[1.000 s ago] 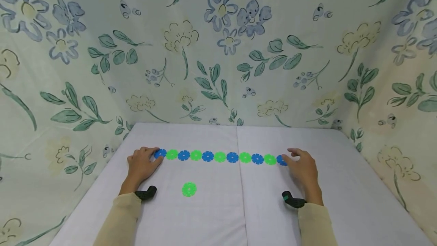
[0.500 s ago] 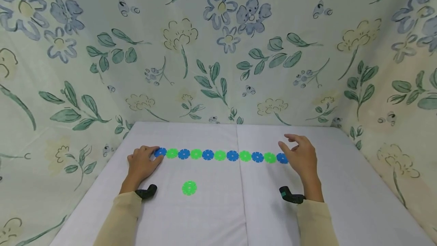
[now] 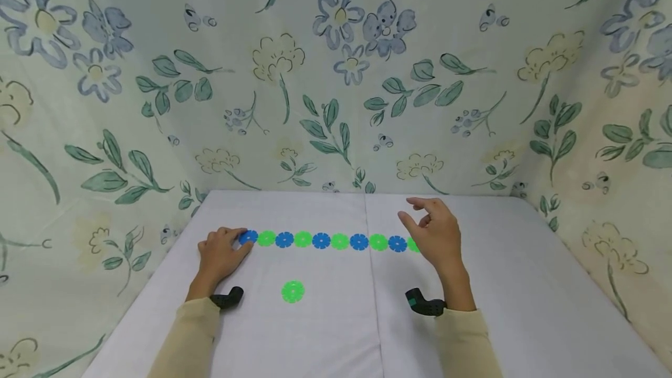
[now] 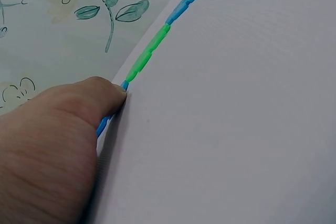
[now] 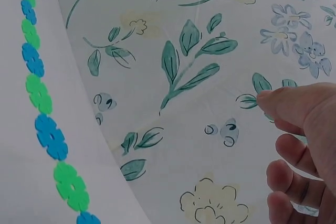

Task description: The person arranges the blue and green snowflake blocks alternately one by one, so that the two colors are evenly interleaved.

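Observation:
A straight row of notched plastic snowflake discs, blue and green by turns, runs across the white cloth; a green disc point(image 3: 340, 242) sits near its middle. My left hand point(image 3: 220, 255) holds the leftmost blue disc point(image 3: 249, 237) between thumb and fingers. In the left wrist view the thumb point(image 4: 107, 95) lies against that disc's edge. My right hand point(image 3: 438, 235) is raised over the row's right end with nothing in it, thumb and fingers apart and loosely bent. It hides the last blue disc and part of the green one beside it.
A single loose green disc point(image 3: 293, 291) lies nearer to me, below the row's left half. White cloth point(image 3: 315, 337) with a crease right of centre covers the table. A flowered curtain point(image 3: 336, 104) encloses the back and both sides.
My right hand has let go of the row's rightmost blue disc, lifted off the cloth and moved left. The left hand has stayed on its disc, and the row lies as before.

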`<action>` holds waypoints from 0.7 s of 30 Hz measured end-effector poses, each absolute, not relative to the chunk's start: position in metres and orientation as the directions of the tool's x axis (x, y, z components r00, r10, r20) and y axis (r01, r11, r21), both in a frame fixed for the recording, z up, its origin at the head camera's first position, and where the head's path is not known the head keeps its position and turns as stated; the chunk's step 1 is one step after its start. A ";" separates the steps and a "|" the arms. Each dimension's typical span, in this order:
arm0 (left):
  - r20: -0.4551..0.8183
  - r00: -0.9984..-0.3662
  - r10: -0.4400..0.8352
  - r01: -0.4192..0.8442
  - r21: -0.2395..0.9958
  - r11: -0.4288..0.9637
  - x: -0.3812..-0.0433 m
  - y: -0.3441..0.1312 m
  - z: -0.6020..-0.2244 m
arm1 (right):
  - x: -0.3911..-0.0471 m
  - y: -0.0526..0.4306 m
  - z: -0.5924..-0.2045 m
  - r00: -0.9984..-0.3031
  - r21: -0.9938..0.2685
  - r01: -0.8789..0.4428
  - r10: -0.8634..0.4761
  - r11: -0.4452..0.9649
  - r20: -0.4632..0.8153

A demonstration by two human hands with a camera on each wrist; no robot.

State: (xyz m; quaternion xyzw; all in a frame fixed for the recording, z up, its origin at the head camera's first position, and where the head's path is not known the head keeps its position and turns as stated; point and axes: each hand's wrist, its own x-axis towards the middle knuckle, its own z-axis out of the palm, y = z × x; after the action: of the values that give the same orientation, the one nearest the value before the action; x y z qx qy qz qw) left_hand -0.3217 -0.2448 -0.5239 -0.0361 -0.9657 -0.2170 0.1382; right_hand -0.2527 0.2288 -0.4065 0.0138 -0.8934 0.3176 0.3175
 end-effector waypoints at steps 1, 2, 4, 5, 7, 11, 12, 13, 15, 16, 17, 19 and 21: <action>0.282 -0.959 0.009 0.128 0.409 0.903 -0.322 -0.245 -0.524 | -0.253 0.224 -0.405 -0.798 -0.562 -0.230 0.177 0.794 0.576; 0.280 -0.960 0.007 0.126 0.408 0.904 -0.321 -0.245 -0.525 | -0.254 0.220 -0.404 -0.799 -0.568 -0.233 0.178 0.789 0.575; 0.274 -0.962 0.006 0.122 0.409 0.904 -0.321 -0.245 -0.525 | -0.254 0.211 -0.401 -0.799 -0.581 -0.244 0.179 0.777 0.574; 0.276 -0.961 0.007 0.124 0.409 0.904 -0.321 -0.245 -0.524 | -0.254 0.207 -0.399 -0.798 -0.588 -0.252 0.179 0.769 0.575; 0.278 -0.961 0.008 0.127 0.410 0.903 -0.322 -0.244 -0.523 | -0.253 0.199 -0.396 -0.797 -0.602 -0.265 0.180 0.753 0.577; 0.285 -0.958 0.012 0.133 0.410 0.903 -0.323 -0.244 -0.521 | -0.252 0.185 -0.391 -0.805 -0.647 -0.280 0.194 0.709 0.561; 0.283 -0.959 0.011 0.131 0.409 0.903 -0.324 -0.245 -0.521 | -0.252 0.183 -0.391 -0.809 -0.660 -0.279 0.200 0.698 0.553; 0.281 -0.960 0.011 0.130 0.410 0.903 -0.324 -0.245 -0.522 | -0.252 0.181 -0.392 -0.812 -0.672 -0.279 0.205 0.686 0.547; 0.277 -0.961 0.009 0.126 0.409 0.904 -0.325 -0.245 -0.522 | -0.253 0.178 -0.393 -0.819 -0.693 -0.280 0.212 0.664 0.533; 0.275 -0.962 0.007 0.123 0.408 0.904 -0.325 -0.245 -0.523 | -0.252 0.176 -0.394 -0.822 -0.701 -0.281 0.213 0.656 0.529; 0.273 -0.962 0.006 0.121 0.408 0.905 -0.325 -0.246 -0.523 | -0.252 0.175 -0.394 -0.825 -0.707 -0.283 0.211 0.648 0.524; 0.267 -0.964 0.005 0.119 0.410 0.904 -0.325 -0.246 -0.524 | -0.252 0.171 -0.396 -0.832 -0.714 -0.286 0.205 0.639 0.516; 0.263 -0.965 0.004 0.115 0.409 0.905 -0.325 -0.247 -0.525 | -0.251 0.167 -0.398 -0.838 -0.716 -0.294 0.189 0.633 0.511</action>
State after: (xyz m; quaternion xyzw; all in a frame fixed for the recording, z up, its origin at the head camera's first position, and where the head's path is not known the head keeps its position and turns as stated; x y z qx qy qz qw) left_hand -0.3249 -0.2467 -0.5251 -0.0308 -0.9675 -0.2154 0.1290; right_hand -0.2510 0.1667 -0.3976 0.0308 -0.8584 0.4272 0.2825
